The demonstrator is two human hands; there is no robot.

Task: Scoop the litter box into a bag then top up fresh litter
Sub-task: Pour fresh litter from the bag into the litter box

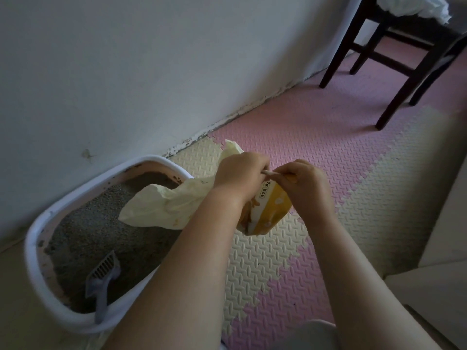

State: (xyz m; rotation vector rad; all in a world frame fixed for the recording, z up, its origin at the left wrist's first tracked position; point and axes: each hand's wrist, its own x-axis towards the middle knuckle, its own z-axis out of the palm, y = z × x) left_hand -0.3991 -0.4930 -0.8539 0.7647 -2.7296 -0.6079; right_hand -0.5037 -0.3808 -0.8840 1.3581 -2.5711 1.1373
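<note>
A white litter box (38,223) full of grey litter sits on the floor against the wall at the left. A grey slotted scoop (102,276) leans inside its near corner. A pale yellow plastic bag (164,205) lies crumpled over the box's right rim. Above the foam mat, my left hand (240,173) and my right hand (303,183) both grip the top edge of a yellow and white litter bag (273,210) marked 5kg. The two hands pinch its seal close together.
Pink and cream foam floor mats (328,147) cover the floor to the right. A dark wooden chair (394,59) with white cloth on it stands at the far right. A pale furniture edge (444,236) runs along the right side.
</note>
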